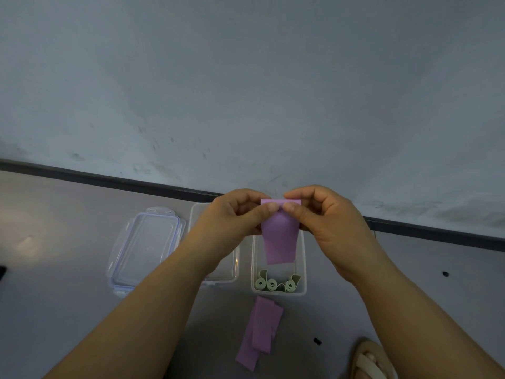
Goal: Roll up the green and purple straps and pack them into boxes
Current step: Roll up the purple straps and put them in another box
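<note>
A purple strap (pixel 279 236) hangs flat in the air between my hands. My left hand (pixel 232 217) and my right hand (pixel 325 217) both pinch its top edge, thumbs almost touching. Below the strap stands a clear box (pixel 304 258) with three rolled green straps (pixel 277 283) at its near end. Another clear box (pixel 235 266) sits to its left, mostly hidden by my left forearm. More purple straps (pixel 259 332) lie loose and overlapping on the floor in front of the boxes.
A clear lid (pixel 144 250) with blue-edged clips lies left of the boxes. A dark skirting line (pixel 109 180) runs along the wall behind. A sandalled foot (pixel 371 362) shows at the bottom right. Small dark specks (pixel 317 341) dot the grey floor.
</note>
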Demonstrator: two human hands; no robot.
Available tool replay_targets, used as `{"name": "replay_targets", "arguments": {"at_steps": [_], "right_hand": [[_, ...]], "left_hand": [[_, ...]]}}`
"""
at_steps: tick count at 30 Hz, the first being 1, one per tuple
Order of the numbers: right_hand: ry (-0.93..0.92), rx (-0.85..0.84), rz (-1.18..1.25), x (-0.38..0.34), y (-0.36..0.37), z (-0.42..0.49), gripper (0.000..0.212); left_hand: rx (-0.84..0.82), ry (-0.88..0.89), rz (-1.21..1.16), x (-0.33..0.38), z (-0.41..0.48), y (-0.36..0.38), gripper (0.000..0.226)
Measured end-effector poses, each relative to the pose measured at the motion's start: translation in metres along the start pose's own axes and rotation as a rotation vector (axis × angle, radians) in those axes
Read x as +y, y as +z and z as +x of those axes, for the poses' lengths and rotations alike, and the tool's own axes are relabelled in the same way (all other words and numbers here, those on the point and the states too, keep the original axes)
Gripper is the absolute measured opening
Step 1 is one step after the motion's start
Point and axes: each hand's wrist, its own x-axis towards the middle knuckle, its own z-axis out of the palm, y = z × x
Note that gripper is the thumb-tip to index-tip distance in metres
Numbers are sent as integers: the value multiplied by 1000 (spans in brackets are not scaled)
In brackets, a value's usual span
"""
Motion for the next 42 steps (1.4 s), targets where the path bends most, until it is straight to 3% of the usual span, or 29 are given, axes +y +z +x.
{"name": "replay_targets", "arguments": {"at_steps": [3,19,24,30,33,38,42], "right_hand": [[-15,-11,-25,1,0,-1,16],[90,-86,-7,-1,2,-1,12],[92,-66,74,-1,1,0,6],[63,-136,100,-3,-1,-1,15],[24,-234,-77,-6,-7,-2,23],[-53,-529,-280,-17,-12,-9,58],[-110,-621,-371,-24,-11,-14,64]], "left_hand": [[21,17,24,-1,1,-1,10],[33,78,21,1,0,-3,17],[-22,-23,-85,1,-1,-1,26],[-46,-78,-108,0,0,-6,38],[-117,-137,-102,2,-1,-13,40],[-324,-277,-142,0,-1,-23,33],[-538,-321,-278,1,-2,-26,27]]}}
